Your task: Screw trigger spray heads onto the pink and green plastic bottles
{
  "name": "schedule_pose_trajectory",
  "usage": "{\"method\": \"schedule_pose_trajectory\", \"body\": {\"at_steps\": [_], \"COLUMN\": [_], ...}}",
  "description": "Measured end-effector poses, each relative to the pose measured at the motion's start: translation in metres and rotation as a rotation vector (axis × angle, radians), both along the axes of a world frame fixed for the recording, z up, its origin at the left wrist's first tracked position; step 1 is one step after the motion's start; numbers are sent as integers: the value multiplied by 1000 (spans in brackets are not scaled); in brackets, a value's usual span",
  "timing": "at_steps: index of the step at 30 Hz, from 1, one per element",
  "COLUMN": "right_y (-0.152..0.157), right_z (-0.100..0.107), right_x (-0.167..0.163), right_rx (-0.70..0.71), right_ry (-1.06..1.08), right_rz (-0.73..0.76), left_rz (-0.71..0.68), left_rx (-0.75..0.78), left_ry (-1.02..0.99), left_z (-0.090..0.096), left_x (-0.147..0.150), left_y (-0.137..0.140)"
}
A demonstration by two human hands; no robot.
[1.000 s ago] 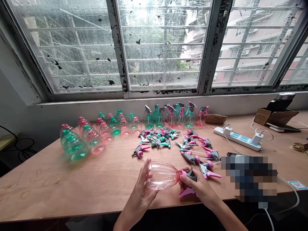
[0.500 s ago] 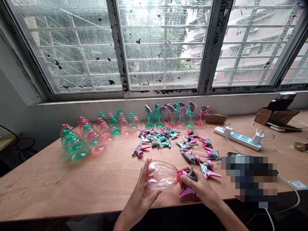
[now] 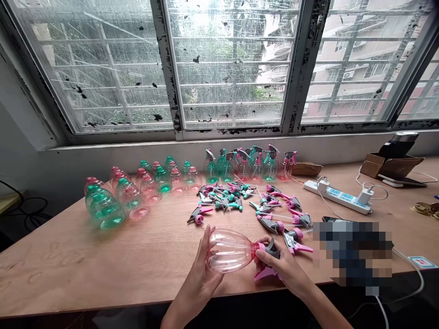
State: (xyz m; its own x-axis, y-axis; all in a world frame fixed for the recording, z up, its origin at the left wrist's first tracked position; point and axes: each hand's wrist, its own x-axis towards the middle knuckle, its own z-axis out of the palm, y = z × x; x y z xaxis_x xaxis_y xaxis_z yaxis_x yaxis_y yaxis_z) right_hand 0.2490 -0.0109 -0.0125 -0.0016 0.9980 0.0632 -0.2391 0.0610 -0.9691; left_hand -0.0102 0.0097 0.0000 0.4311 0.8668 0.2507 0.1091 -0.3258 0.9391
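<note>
A clear pink spray bottle [image 3: 230, 250] lies on its side in the air above the near table edge, its neck to the right. My left hand [image 3: 205, 267] cups its base end, fingers behind and thumb below. At the neck, my right hand [image 3: 279, 261] is closed around a pink-and-grey trigger spray head [image 3: 272, 248] that sits against the bottle's mouth; how tightly it is seated I cannot tell. Part of a pink trigger [image 3: 265, 273] shows beneath the right hand. Beyond my hands lies a heap of loose trigger spray heads [image 3: 224, 198] in grey, pink and green.
Headless green and pink bottles [image 3: 107, 208] stand at the left. Several bottles with spray heads [image 3: 270, 169] line the wall by the window. To the right are a white power strip [image 3: 338, 196], cables, a cardboard box [image 3: 373, 165] and a pixelated object [image 3: 353, 251].
The pink bottle has turned slightly about its long axis, with its ribs now showing differently. My left hand has shifted a little; my right hand stays at the neck.
</note>
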Motion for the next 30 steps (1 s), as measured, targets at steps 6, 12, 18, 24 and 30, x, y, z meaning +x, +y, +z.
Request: {"method": "schedule_pose_trajectory", "body": {"at_steps": [6,12,18,24,30], "right_y": [-1,-1,-2,0,0], "right_z": [0,1,0,-1,0], "right_x": [2,0,0,1,0], "right_rx": [-21,-28,-24,1,6], "right_ry": [-50,-25,-36,-13,31], "right_rz": [11,-7,-8,7,13], "left_rz": [-51,-9,-37,-49,-15], "left_rx": [-80,19,9,-9,6], "left_ry": [-50,15,-16,9,36], "left_z": [3,-2,0,-3,-3], "left_x": [1,-1,-3,-4,-2], "left_y": [-1,0,0,2,1]}}
